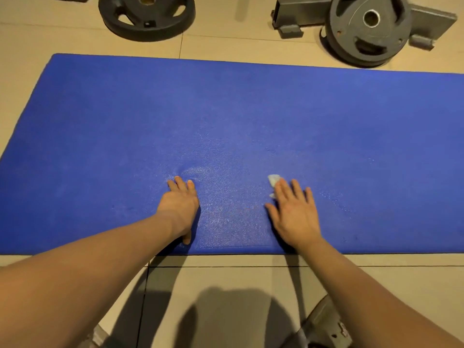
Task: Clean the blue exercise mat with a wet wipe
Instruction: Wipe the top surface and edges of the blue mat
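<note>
The blue exercise mat [226, 116] lies flat across the tiled floor and runs out of view on the right. My left hand [179, 204] presses flat on the mat near its front edge, fingers straight, denting the foam at the fingertips. My right hand [295, 212] lies flat further right, fingers spread, pressing a small white wet wipe [273, 179] against the mat. Only the wipe's edge shows beyond my index finger; the rest is hidden under the hand. A faintly shiny damp patch covers the mat between and ahead of my hands.
Beyond the mat's far edge lie a black weight plate [147, 16] and a grey weight plate [369, 28] leaning on a grey metal frame [301, 11]. Another grey metal part [324, 325] sits on the beige tiles at the bottom right.
</note>
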A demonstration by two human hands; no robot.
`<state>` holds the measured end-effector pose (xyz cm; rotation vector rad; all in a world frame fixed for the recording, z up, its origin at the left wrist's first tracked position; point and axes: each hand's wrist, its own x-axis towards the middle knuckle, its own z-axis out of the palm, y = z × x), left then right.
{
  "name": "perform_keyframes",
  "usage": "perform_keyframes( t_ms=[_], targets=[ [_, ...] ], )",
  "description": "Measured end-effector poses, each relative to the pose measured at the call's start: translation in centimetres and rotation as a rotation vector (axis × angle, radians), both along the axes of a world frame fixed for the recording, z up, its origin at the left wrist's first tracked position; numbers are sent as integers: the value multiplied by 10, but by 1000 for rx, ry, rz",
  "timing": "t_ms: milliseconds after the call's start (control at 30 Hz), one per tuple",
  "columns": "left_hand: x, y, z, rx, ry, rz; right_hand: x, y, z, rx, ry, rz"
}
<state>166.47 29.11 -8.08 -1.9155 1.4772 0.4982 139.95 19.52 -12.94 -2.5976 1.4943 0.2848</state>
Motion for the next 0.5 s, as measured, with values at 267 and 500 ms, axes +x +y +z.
perform_keyframes(
  t_ms=[267,500],
  targets=[
    [-2,-4,1,-3,-35,-25,85,35,0,68,-215,-232],
    [0,-4,1,-12,-21,-6,87,19,-10,78,-117,211]
  ],
)
